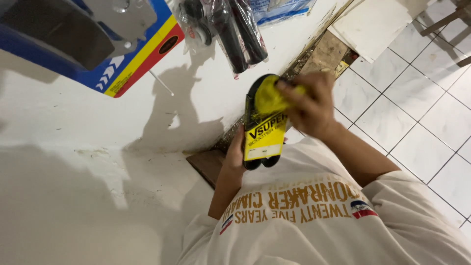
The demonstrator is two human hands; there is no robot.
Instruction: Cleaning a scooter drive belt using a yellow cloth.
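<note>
**Looped black belt in a yellow sleeve, held over the counter edge**

We are looking down from the head camera at a white counter (73,147) and, to the right of it, a white tiled floor (417,122).

Left hand (235,157): we are gripping the lower end of a black rubber belt (255,91) from the left side and behind. The fingers are mostly hidden behind the belt, so we cannot tell exactly how they are curled; the hand is closed around it, not spread.

The belt is folded into a narrow loop and is wearing a yellow cardboard sleeve (265,137) with black print and a white label patch near the bottom. Two black loop ends are showing below the sleeve. The belt is standing roughly upright in front of our chest, just over the chipped counter edge, clear of the counter surface.

Right hand (309,105): we are pressing a yellow cloth (269,98) against the top of the belt, fingers bunched together on the cloth.

On the counter beyond: black handlebar grips in clear plastic bags (235,34), well apart from the belt, and a blue, yellow and red carton (132,64) at upper left. We are wearing a cream T-shirt (319,225) with gold lettering.
</note>
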